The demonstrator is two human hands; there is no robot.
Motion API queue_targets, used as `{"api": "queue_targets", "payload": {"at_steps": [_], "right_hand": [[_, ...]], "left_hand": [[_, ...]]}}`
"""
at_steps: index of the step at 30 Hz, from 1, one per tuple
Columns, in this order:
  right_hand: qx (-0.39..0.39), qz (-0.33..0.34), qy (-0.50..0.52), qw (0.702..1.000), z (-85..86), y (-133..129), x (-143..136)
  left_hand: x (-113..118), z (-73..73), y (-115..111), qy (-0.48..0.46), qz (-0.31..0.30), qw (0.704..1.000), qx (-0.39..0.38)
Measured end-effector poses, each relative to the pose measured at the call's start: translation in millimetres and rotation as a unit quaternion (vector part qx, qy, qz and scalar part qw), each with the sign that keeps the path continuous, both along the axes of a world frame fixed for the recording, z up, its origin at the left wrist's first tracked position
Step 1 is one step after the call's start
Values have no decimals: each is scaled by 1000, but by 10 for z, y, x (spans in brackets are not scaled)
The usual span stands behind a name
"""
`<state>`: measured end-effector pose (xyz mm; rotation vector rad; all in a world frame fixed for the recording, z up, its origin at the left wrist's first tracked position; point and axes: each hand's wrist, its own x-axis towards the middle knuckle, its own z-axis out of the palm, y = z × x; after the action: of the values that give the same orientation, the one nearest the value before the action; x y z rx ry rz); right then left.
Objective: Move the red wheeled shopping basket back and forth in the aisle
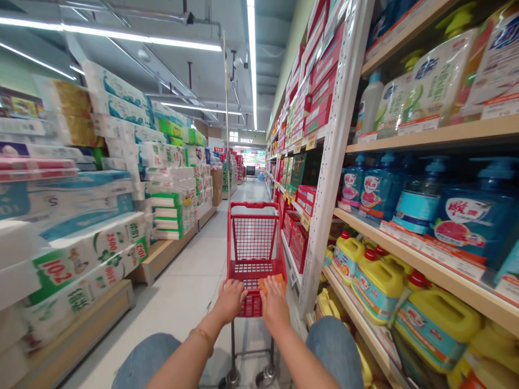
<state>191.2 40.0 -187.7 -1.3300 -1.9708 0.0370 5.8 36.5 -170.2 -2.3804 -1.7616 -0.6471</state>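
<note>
The right hand lies fingers forward over an orange cloth at five o'clock on the red cart, pinch unclear; the left hand curls at seven, grip hidden. Looks like wiping; another stroke would want even pressure. Yellow jugs line three o'clock.

head camera: looking out from above two blue-denim knees | facing forward, slightly down, along a pale tiled floor | sitting near the bare left hand, bare right hand and red plastic mesh shopping cart, centring them low | pale wooden shelves standing close at right
</note>
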Motion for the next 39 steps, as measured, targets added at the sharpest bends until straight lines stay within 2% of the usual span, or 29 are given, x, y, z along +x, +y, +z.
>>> {"api": "queue_targets", "payload": {"at_steps": [2,5,9,13,15,18,21,23,26,30,34,37,39], "right_hand": [[10,36,-10,999,11,-45,-4],[22,63,-20,998,47,-29,212],[19,33,-4,999,83,103,479],[10,-6,15,1000,73,155,282],[9,7,14,1000,53,111,116],[16,51,10,999,33,13,30],[23,81,0,996,41,-17,207],[30,67,5,997,55,18,377],[42,13,24,999,64,78,505],[42,-26,31,998,26,6,337],[41,57,6,998,-4,-181,161],[44,101,-9,994,11,-201,266],[44,90,-6,995,24,-120,412]], "left_hand": [[-32,22,-36,0,-15,1000,7],[-143,37,-77,9,-55,998,11],[-160,0,-45,7,-18,998,53],[32,-29,-14,21,12,997,68],[123,-15,-29,34,9,997,63],[157,61,-66,53,-37,997,43],[69,192,-65,69,-115,991,17],[1,270,-35,70,-145,987,20],[-1,302,20,56,-142,987,47],[199,203,19,41,-99,993,53],[317,178,-46,32,-94,994,48],[204,282,-43,48,-149,987,21],[85,357,0,58,-175,983,12]]}}
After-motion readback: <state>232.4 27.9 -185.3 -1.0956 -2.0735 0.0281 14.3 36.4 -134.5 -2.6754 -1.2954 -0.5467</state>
